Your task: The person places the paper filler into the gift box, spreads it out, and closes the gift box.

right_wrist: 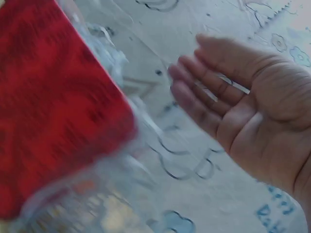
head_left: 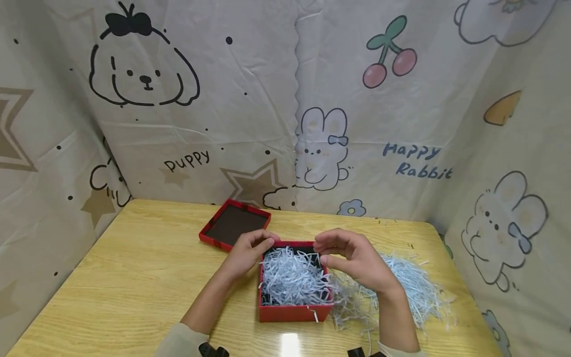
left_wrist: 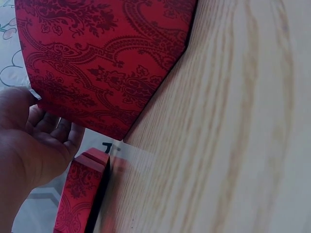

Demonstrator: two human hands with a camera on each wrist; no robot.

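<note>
L hand (head_left: 251, 250) is pinching the box's (head_left: 290, 313) far-left corner; R hand (head_left: 357, 258) is hovering loose-fingered by the far-right rim. Box is sitting mid-bench (head_left: 156, 277), paper shreds (head_left: 292, 277) spilling over right; bracing L while tucking strays in is prob. working best.

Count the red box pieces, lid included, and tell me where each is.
2: the box base, in front of the person and holding shredded paper, and the lid, open side up on the table, beyond it to the left. Anything under the shreds is hidden.
</note>
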